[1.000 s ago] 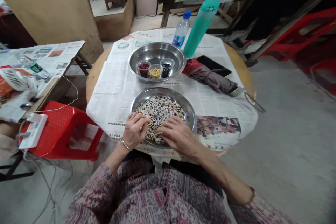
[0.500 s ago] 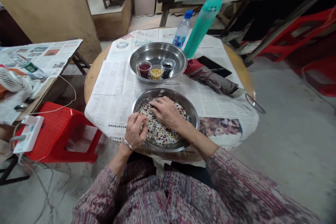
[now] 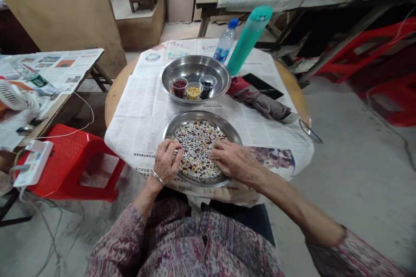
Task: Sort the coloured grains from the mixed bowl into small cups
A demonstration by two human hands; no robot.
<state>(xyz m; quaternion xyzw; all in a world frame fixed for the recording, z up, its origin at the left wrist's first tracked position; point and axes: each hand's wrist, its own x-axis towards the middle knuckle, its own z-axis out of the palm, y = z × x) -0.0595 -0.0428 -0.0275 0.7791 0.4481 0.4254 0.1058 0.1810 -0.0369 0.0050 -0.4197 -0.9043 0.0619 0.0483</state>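
A shallow metal basin [image 3: 203, 115] in front of me holds a mix of white grains with dark red, yellow and black beans [image 3: 196, 143]. My left hand [image 3: 166, 162], with a bangle at its wrist, is closed over the basin's left rim. At the right side of the mix is my right hand [image 3: 234, 159], its fingers bent together at the beans; what lies between them is hidden. Behind stands a second metal basin [image 3: 191, 71] with clear cups of red beans [image 3: 179, 88], yellow beans [image 3: 193, 91] and black beans [image 3: 207, 86].
Newspaper [image 3: 136, 112] covers the round table. A water bottle [image 3: 225, 44], a tall teal bottle [image 3: 248, 43], a dark flat device [image 3: 261, 85] and a folded umbrella [image 3: 260, 98] lie or stand behind to the right. At left, a red stool [image 3: 78, 158] carries a power strip [image 3: 35, 165].
My right hand has moved from the middle of the mix toward me and to the right side of the basin, uncovering the centre. My left hand stays at the left rim.
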